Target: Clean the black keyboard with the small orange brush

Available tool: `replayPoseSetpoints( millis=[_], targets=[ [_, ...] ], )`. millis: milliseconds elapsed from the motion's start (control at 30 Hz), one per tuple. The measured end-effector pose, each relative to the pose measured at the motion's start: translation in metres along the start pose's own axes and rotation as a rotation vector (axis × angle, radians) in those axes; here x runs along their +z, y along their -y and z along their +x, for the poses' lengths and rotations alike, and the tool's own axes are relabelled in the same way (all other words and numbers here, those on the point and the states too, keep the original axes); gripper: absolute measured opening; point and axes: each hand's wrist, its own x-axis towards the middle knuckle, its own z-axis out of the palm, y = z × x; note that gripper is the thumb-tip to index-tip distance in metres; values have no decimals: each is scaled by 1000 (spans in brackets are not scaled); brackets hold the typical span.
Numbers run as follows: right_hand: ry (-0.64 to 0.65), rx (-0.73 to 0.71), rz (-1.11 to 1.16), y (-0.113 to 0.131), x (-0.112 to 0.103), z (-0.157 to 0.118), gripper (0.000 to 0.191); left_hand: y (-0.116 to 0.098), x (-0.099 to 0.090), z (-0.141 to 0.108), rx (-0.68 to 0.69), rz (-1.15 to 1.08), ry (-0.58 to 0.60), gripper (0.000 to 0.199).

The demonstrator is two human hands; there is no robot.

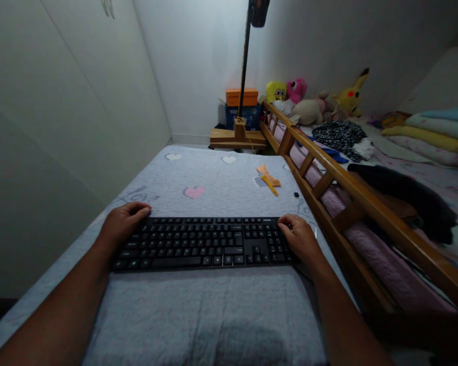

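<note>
Dim pale wall (194,66), wooden bed rail (328,158), probably a wardrobe (72,117)

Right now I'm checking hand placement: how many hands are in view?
2: left hand at the left end of the keyboard, right hand at its right end. Some fingers are hidden.

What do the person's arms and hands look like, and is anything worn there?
The left hand and right hand are ungloved, without visible ring or watch. The left forearm and right forearm show no sleeve, tapering towards the hands.
</note>
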Motion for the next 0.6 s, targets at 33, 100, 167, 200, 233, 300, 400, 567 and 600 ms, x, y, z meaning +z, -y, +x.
replayPoseSetpoints(
  millis=[33,100,167,200,233,300,400,567,600],
  targets=[
    [3,0,-7,0,0,0,15,0,0,0,1,-2,1,52],
    [7,1,-17,0,-1,0,15,1,0,-1,6,-4,3,54],
    [16,-3,-15,1,-2,0,15,1,0,-1,7,-4,7,54],
    [19,-6,-12,1,-2,-1,15,1,-1,-1,4,-4,8,55],
    [22,-7,-7,2,-2,-1,15,1,-1,-1,1,-3,9,55],
    [23,-6,6,2,-3,-1,16,1,-1,-1,-1,1,11,55],
    [18,14,37,2,-4,-1,16,2,-1,0,1,2,13,53],
    [23,63,118,4,-7,-1,13,3,-1,1,21,9,-2,49],
    [24,67,126,5,-8,-1,14,4,-1,1,23,13,-4,48]
  ],
)
